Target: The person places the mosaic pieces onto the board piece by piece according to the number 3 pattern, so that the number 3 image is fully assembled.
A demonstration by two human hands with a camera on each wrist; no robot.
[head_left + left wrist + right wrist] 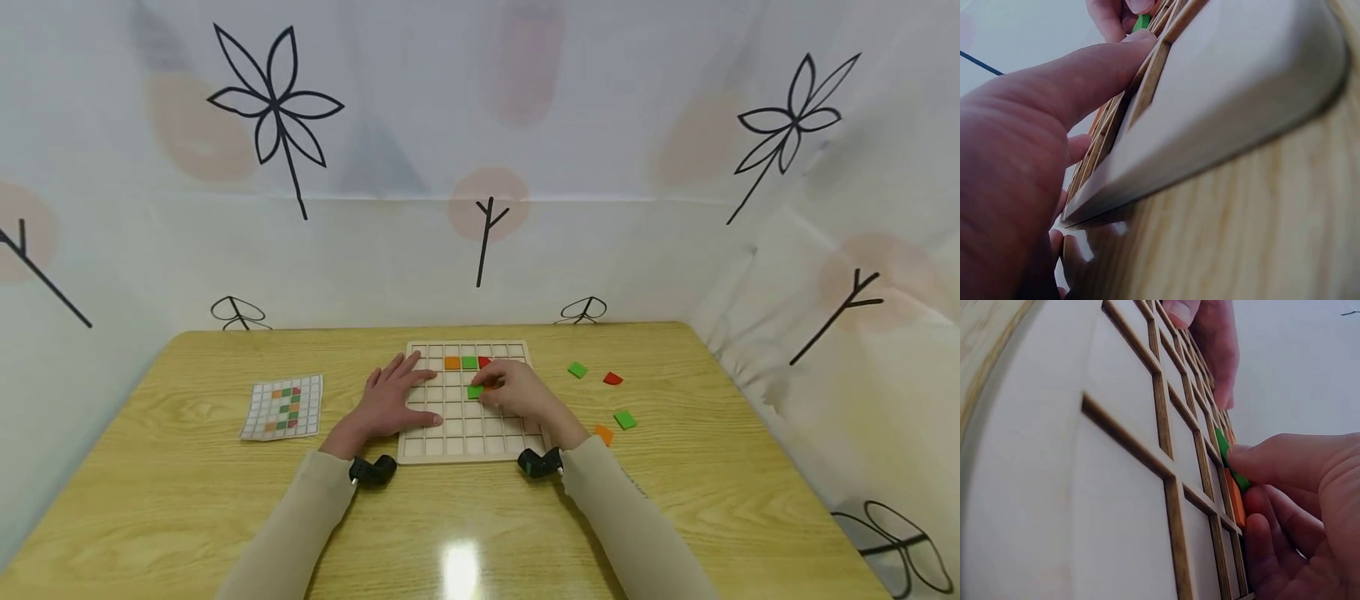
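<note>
A pale wooden grid board (455, 427) lies on the table. My left hand (388, 402) rests on its left side with fingers spread, the thumb over the lower-left cells. Over the middle of the board, my right hand (521, 392) pinches a green tile (474, 392) between thumb and fingers. In the right wrist view this green tile (1222, 442) is tilted, next to an orange tile (1235, 499) in the grid. An orange square (452, 363), a green square (469, 362) and a red piece (484, 362) sit in an upper row. My right hand hides some cells.
To the left lies a paper pattern card (258, 412) with a coloured grid. Right of the board are loose pieces: a green tile (577, 370), a red piece (612, 378), another green tile (625, 419) and an orange piece (603, 434) partly behind my right wrist.
</note>
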